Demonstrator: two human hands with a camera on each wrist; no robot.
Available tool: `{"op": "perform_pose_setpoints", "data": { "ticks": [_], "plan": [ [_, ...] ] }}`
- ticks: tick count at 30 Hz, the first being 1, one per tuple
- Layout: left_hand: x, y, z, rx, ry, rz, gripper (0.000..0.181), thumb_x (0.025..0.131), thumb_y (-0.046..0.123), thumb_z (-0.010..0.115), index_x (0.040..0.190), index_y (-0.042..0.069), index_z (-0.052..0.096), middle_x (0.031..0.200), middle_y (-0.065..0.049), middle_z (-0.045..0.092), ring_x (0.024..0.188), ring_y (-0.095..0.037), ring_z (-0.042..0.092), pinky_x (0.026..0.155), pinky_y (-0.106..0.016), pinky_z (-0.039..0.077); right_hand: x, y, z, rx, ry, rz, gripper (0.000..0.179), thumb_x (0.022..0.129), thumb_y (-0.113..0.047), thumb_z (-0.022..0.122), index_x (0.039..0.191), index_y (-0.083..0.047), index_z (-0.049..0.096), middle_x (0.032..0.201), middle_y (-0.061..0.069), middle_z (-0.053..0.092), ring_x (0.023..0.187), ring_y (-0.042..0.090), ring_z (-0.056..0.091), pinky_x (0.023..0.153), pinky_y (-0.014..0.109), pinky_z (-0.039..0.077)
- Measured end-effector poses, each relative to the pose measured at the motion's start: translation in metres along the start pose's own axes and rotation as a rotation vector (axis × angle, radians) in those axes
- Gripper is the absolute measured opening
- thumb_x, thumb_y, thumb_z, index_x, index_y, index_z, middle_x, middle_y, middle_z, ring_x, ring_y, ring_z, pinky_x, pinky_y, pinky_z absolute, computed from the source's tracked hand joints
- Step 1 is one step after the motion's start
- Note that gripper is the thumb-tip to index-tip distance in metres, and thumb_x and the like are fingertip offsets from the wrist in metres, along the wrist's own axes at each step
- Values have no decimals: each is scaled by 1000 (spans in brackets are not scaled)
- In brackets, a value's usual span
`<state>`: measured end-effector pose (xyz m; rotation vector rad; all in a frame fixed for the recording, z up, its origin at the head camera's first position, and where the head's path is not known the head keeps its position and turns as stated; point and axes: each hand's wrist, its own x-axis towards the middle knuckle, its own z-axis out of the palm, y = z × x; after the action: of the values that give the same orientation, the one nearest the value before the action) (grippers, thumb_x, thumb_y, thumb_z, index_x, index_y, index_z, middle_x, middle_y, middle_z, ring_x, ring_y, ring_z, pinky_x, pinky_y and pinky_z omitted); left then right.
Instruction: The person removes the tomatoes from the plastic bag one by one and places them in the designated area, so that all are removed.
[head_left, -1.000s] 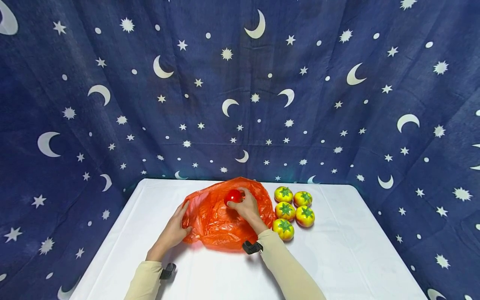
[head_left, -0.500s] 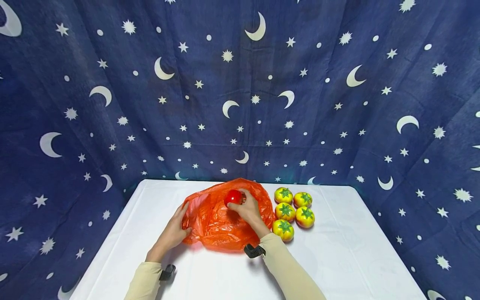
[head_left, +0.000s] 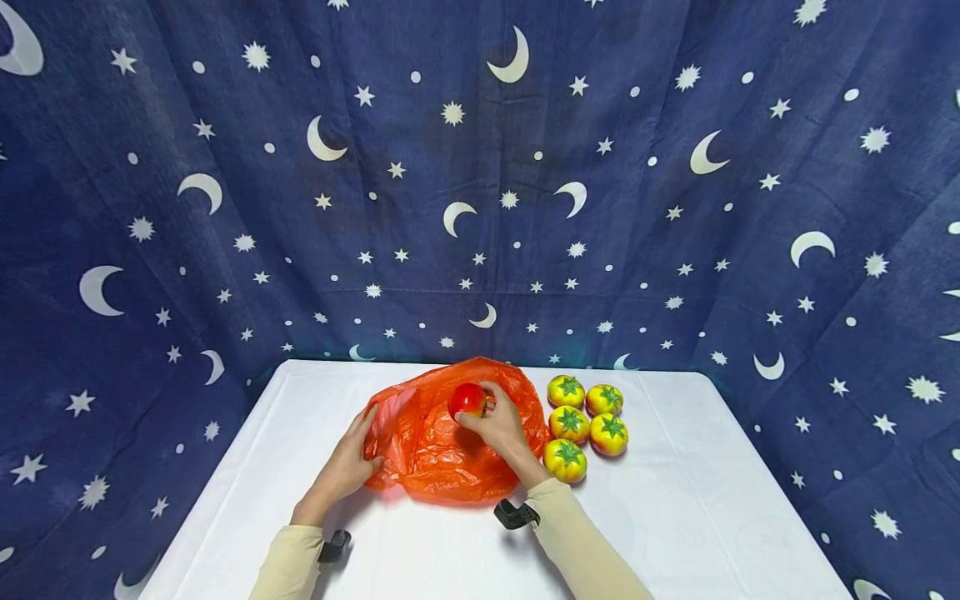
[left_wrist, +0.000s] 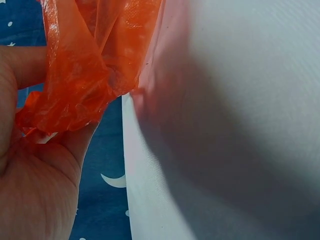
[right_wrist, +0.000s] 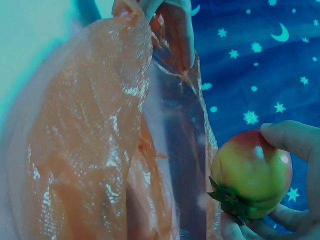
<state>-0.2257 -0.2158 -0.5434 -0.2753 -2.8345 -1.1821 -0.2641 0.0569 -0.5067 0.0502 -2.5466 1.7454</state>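
An orange-red plastic bag point(head_left: 435, 471) lies spread on the table, its mouth held apart in the right wrist view. My left hand point(head_left: 347, 462) grips the bag's left edge; in the left wrist view the thin film point(left_wrist: 90, 85) runs between thumb and fingers. Over the bag, my right hand point(head_left: 502, 427) holds a red-and-yellow tomato point(head_left: 467, 400) between thumb and fingers. Close up in the right wrist view, this tomato point(right_wrist: 250, 172) has its green leafy top facing down and left, beside the bag's opening. Part of my right fingers is hidden behind it.
Several more yellow-and-red tomatoes point(head_left: 568, 423) stand in a cluster just right of the bag, green tops up. The white-covered table point(head_left: 690, 492) ends at a dark blue curtain point(head_left: 420, 167) with moons and stars.
My right wrist has shifted slightly right and toward me, and the held tomato has turned a little, showing some yellow at its lower edge. The left hand stays on the bag.
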Motion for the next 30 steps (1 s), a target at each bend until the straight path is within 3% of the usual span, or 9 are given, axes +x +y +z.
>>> {"op": "perform_pose_setpoints", "data": {
  "ticks": [4, 14, 19, 26, 30],
  "plan": [
    [1, 0, -1, -6, -18, -28, 93, 78, -1, 70, 157, 4, 20, 161, -22, 18, 145, -48, 27, 115, -59, 29, -4, -3, -2, 30, -5, -17, 72, 74, -24, 83, 137, -12, 51, 129, 16, 61, 115, 33, 62, 100, 46, 53],
    [2, -1, -1, 3, -22, -21, 94, 79, -1, 70, 157, 5, 18, 161, -21, 18, 145, -48, 27, 115, -59, 29, -14, -6, -12, 71, -19, -102, 72, 74, -25, 82, 138, -14, 52, 130, 14, 61, 116, 32, 60, 99, 46, 53],
    [1, -1, -1, 12, -11, -8, 93, 79, -1, 70, 156, 3, 20, 161, -22, 20, 144, -48, 29, 115, -60, 29, -19, -9, -17, 43, -19, -95, 71, 74, -28, 82, 138, -21, 52, 133, 13, 57, 116, 32, 58, 97, 46, 54],
    [0, -1, -1, 5, -27, -18, 93, 79, 0, 70, 157, 4, 18, 162, -21, 18, 145, -47, 27, 116, -59, 28, -25, -9, -24, 105, -43, -80, 76, 74, -22, 84, 140, -15, 47, 134, 14, 55, 119, 33, 57, 100, 45, 53],
    [-1, -2, -1, 8, -20, -16, 93, 79, 0, 70, 157, 4, 19, 161, -22, 18, 144, -48, 28, 115, -60, 28, -31, -9, -30, 73, -37, -76, 75, 72, -25, 84, 138, -18, 49, 132, 12, 56, 118, 32, 57, 100, 47, 53]
  ]
}}
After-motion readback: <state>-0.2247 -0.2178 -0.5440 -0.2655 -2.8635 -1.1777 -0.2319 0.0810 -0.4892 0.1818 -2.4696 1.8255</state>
